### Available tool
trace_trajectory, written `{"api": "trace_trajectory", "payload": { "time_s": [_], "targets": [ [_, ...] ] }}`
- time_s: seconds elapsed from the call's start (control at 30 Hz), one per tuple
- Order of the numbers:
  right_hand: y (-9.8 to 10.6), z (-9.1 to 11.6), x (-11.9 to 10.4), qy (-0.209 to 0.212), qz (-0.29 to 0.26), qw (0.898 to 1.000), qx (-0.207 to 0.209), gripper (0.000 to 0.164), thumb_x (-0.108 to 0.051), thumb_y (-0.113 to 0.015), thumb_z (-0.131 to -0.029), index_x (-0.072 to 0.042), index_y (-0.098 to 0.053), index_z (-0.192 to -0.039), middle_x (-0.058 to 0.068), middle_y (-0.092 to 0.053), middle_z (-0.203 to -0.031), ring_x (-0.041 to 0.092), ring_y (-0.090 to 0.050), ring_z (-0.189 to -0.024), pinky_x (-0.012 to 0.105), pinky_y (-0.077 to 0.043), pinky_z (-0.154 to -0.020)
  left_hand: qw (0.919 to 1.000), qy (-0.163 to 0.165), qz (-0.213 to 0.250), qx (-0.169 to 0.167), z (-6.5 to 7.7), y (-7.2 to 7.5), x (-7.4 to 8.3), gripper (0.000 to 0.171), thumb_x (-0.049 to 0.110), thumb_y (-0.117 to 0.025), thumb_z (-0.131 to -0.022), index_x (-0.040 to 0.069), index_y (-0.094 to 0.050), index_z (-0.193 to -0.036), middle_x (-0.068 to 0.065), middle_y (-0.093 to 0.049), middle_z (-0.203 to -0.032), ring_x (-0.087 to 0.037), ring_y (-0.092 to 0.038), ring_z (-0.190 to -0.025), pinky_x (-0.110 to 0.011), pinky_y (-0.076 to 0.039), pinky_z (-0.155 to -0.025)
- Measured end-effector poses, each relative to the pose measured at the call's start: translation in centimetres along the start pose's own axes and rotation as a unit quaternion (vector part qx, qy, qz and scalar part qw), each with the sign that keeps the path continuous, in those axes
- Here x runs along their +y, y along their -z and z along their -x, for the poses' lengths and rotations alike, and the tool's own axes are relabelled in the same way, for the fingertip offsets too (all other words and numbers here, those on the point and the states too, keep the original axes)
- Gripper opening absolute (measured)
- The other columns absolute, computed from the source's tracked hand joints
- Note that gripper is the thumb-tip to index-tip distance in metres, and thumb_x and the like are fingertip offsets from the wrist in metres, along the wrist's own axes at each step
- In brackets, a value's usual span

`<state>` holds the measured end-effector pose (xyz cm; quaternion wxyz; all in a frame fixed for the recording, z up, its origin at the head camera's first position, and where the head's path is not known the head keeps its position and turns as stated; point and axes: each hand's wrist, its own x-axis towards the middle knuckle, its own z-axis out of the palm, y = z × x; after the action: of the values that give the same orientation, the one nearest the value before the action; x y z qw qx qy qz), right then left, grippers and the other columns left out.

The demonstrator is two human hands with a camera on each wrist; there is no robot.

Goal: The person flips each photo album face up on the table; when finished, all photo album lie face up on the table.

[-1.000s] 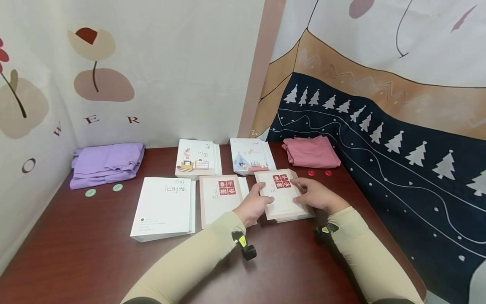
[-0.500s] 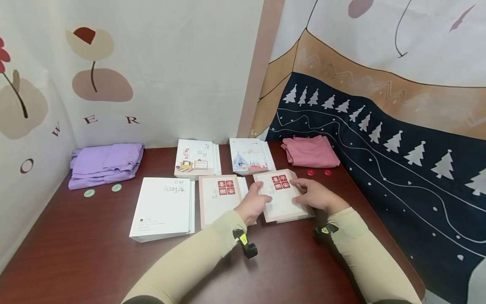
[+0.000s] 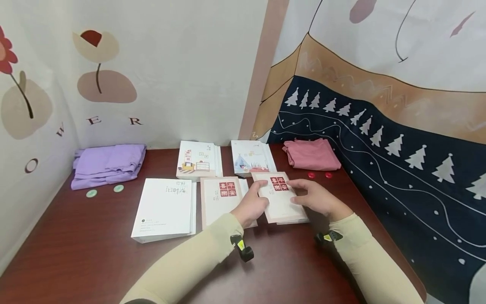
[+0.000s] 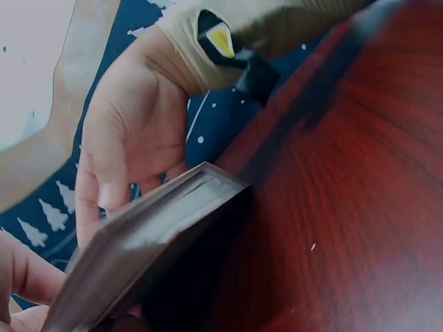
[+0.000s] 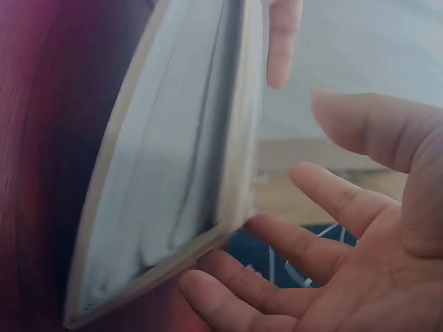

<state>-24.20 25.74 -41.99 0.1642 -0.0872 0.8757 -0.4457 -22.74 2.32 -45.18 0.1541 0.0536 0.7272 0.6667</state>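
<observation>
A cream photo album (image 3: 281, 207) with a red four-character block on its cover is held slightly tilted at the right of the front row. My left hand (image 3: 251, 204) grips its left edge, thumb over the cover and fingers beneath. At its right side my right hand (image 3: 317, 196) has loosely extended fingers. The right wrist view shows several right fingertips (image 5: 201, 280) at the corner of the album (image 5: 173, 159), with the thumb apart from the cover. Close by on the left lies a matching album (image 3: 216, 209), partly hidden by my left hand.
A large white album (image 3: 161, 215) lies at front left. Behind stand two illustrated albums, one with a room drawing (image 3: 197, 158) and one with a tent (image 3: 250, 156). Folded purple cloth (image 3: 108, 164), pink cloth (image 3: 311, 154), green discs (image 3: 91, 193) and red discs (image 3: 311, 175) line the table's back.
The held album has shifted slightly left and turned a little, with my left hand still on it. My right thumb has come back toward its right edge. The head view has tilted a little.
</observation>
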Motion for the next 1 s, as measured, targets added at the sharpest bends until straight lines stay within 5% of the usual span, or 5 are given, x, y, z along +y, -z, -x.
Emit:
{"api": "trace_trajectory", "payload": {
  "time_s": [0.27,0.43,0.7,0.83,1.0],
  "targets": [
    [-1.1,1.4,-2.4,0.072,-0.055,0.995,-0.037,0.07,-0.012,-0.071,-0.1,-0.002,-0.037,-0.161,0.032,-0.045,-0.156,0.052,-0.052,-0.137,0.052,-0.055,-0.105,0.9974,-0.06,0.04,0.002,1.1,0.8,1.3,0.081,0.015,-0.053,-0.106,0.023,-0.006,-0.17,-0.021,-0.062,-0.127,-0.028,-0.069,-0.113,-0.043,-0.059,-0.097],
    [-1.5,2.0,-3.1,0.081,-0.131,0.987,-0.045,0.076,-0.018,-0.059,-0.109,-0.016,-0.014,-0.17,0.033,-0.03,-0.165,0.054,-0.039,-0.147,0.067,-0.047,-0.107,0.9897,-0.101,0.091,-0.044,1.5,1.0,1.2,0.068,0.017,-0.043,-0.112,0.022,-0.008,-0.17,-0.023,-0.056,-0.146,-0.036,-0.064,-0.128,-0.054,-0.052,-0.109],
    [-1.2,3.0,-4.2,0.112,-0.178,0.976,-0.053,0.085,-0.022,-0.057,-0.108,-0.031,0.0,-0.171,0.032,-0.018,-0.169,0.06,-0.036,-0.146,0.07,-0.048,-0.105,0.9824,-0.139,0.053,-0.113,1.5,0.7,0.5,0.06,0.011,-0.034,-0.114,0.021,-0.017,-0.17,-0.016,-0.042,-0.165,-0.042,-0.048,-0.146,-0.063,-0.039,-0.118],
    [-1.0,3.0,-4.0,0.092,-0.171,0.979,-0.056,0.087,-0.015,-0.062,-0.104,-0.026,-0.009,-0.171,0.026,-0.013,-0.17,0.057,-0.038,-0.142,0.058,-0.058,-0.098,0.9774,-0.151,0.043,-0.141,1.2,0.5,0.2,0.061,0.007,-0.036,-0.112,0.018,-0.019,-0.17,-0.014,-0.041,-0.167,-0.037,-0.042,-0.151,-0.06,-0.036,-0.121],
    [-0.9,2.5,-3.2,0.058,-0.008,0.998,0.007,0.066,-0.006,-0.071,-0.093,-0.005,-0.05,-0.156,0.026,-0.05,-0.15,0.04,-0.056,-0.121,0.036,-0.059,-0.086,0.9802,-0.132,-0.014,-0.147,0.7,0.2,-0.2,0.065,0.006,-0.043,-0.109,0.018,-0.021,-0.169,-0.011,-0.047,-0.163,-0.026,-0.041,-0.153,-0.051,-0.038,-0.122]
  ]
}}
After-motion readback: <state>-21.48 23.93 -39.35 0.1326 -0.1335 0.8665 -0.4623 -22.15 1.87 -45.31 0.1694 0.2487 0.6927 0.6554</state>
